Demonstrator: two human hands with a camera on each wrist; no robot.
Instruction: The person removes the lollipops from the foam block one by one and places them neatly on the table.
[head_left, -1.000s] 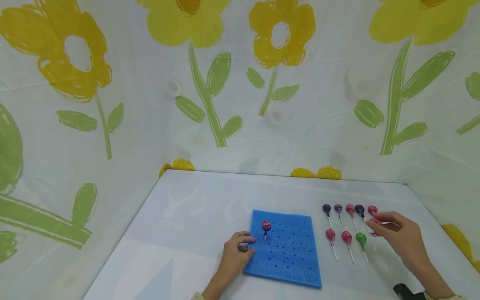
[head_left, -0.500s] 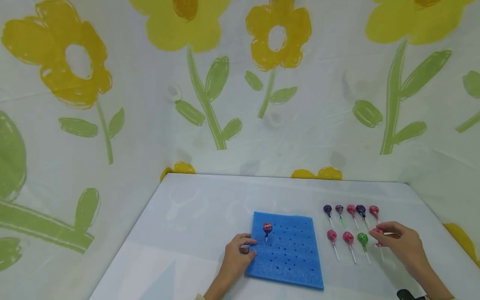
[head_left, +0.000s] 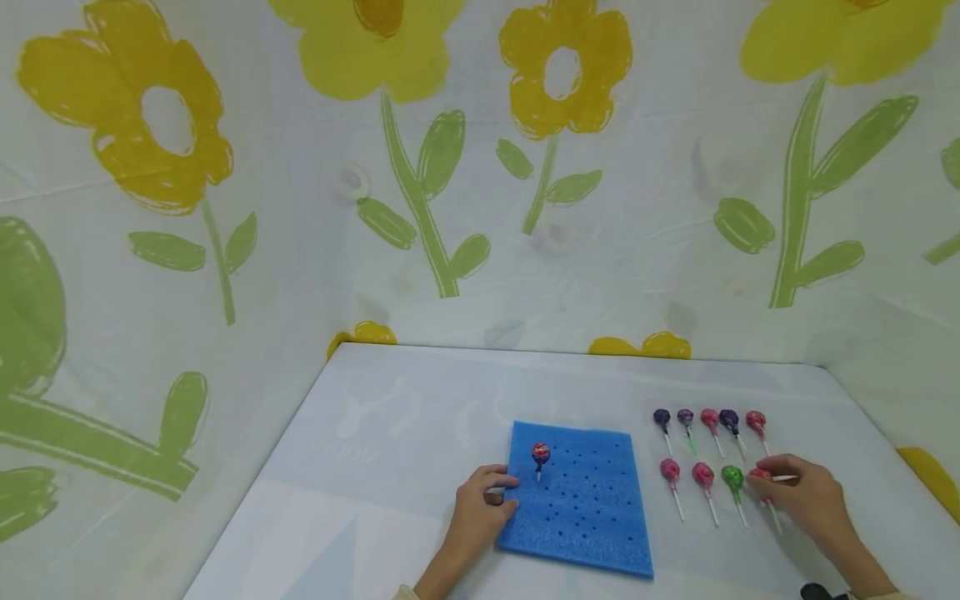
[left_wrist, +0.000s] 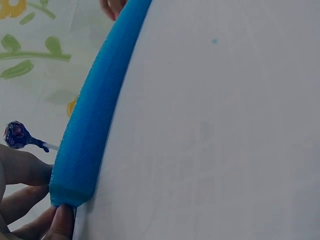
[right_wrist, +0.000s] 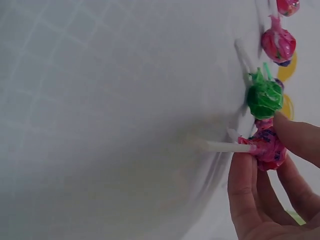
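Note:
In the head view my left hand (head_left: 482, 504) rests at the left edge of a blue foam board (head_left: 600, 557) dotted with small holes. Its fingertips touch the board's edge and corner, as the left wrist view shows too. One lollipop (head_left: 540, 453) with a red top and dark blue wrapper stands upright in the board, near its far left corner. My right hand (head_left: 808, 493) pinches a pink lollipop (right_wrist: 270, 149) by its wrapped head, and its white stick points back towards me. Just left of it lies a green lollipop (head_left: 732, 477), close to my thumb.
Two rows of lollipops lie right of the board. The far row runs from a purple lollipop (head_left: 662, 418) to a reddish-pink lollipop (head_left: 756, 421). Two pink ones, one of them a lollipop (head_left: 703, 475) beside the green, share the near row. A flower-printed curtain (head_left: 652, 208) borders the white table (head_left: 390, 467).
My right hand has brought the pink lollipop nearer to me, away from the far row and level with the green one. My left hand stays at the board's edge.

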